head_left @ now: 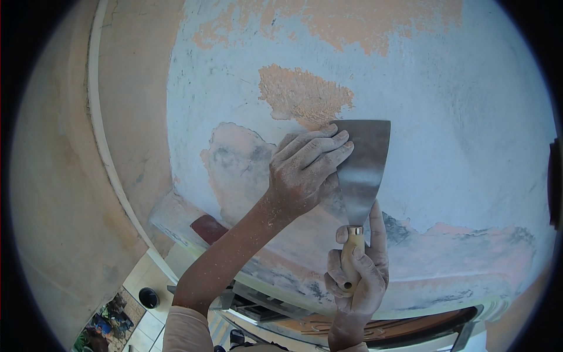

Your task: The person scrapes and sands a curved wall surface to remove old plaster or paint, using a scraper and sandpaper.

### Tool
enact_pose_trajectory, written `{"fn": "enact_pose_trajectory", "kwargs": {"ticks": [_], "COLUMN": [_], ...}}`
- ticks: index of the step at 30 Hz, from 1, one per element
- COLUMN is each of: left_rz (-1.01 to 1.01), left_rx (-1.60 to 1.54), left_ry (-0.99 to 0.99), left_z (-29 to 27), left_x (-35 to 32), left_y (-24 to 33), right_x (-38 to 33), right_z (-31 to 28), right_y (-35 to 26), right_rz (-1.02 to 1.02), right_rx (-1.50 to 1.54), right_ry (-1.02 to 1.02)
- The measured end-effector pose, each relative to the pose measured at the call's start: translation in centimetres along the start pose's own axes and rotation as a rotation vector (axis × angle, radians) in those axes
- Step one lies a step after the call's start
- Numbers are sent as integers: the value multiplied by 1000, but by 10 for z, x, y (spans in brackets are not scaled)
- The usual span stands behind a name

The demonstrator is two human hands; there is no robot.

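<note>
A wide-bladed scraper [365, 158] stands upright against the patchy wall, its metal blade pointing up and its pale handle down. My right hand [366, 273] is wrapped round the handle, with one finger stretched up along the lower blade. My left hand [305, 161], dusted white, rests its outstretched fingertips on the left side of the blade near the top corner; its thumb is mostly hidden. Just above the left fingers is a rough peach patch [305, 94] in the pale blue wall [457, 146]. Greyish-pink patched plaster [237, 161] lies left of that hand.
A reddish-brown piece [208, 229] sits on the ledge [176, 217] by my left forearm. Below are a carved wooden surface [404, 331], a black bucket [148, 298] on the tiled floor and a cluttered patch with plants [108, 320]. A pale vertical strip [97, 111] edges the wall at left.
</note>
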State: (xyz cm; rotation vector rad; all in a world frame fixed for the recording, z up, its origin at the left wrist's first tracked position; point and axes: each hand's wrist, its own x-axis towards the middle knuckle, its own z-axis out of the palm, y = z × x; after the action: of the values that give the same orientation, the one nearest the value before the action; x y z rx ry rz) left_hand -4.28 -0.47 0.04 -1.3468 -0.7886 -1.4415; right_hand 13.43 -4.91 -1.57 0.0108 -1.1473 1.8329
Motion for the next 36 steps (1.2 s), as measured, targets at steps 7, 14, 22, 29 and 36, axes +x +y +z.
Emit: {"fn": "enact_pose_trajectory", "kwargs": {"ticks": [7,14,22,29,36], "left_rz": [16,53,55,77,95], "left_rx": [37,66,86,17,21], "left_ry": [-95,-105,-85,-161,-138], "left_z": [-6,-1,-2,-6,-3], "left_x": [7,5,9,4,1], "left_y": [5,4,1,0,-4], "right_x": [-4,-2,-2,-3,-4], "right_z": [-9,-15,-7,-8,-9], "right_y": [-4,-2,-4,-1,-1], "right_rz": [4,-23,4,-42,-55], "right_rx": [34,66,41,-43,-98], "right_ry": [-49,-62,-22,-10,29]}}
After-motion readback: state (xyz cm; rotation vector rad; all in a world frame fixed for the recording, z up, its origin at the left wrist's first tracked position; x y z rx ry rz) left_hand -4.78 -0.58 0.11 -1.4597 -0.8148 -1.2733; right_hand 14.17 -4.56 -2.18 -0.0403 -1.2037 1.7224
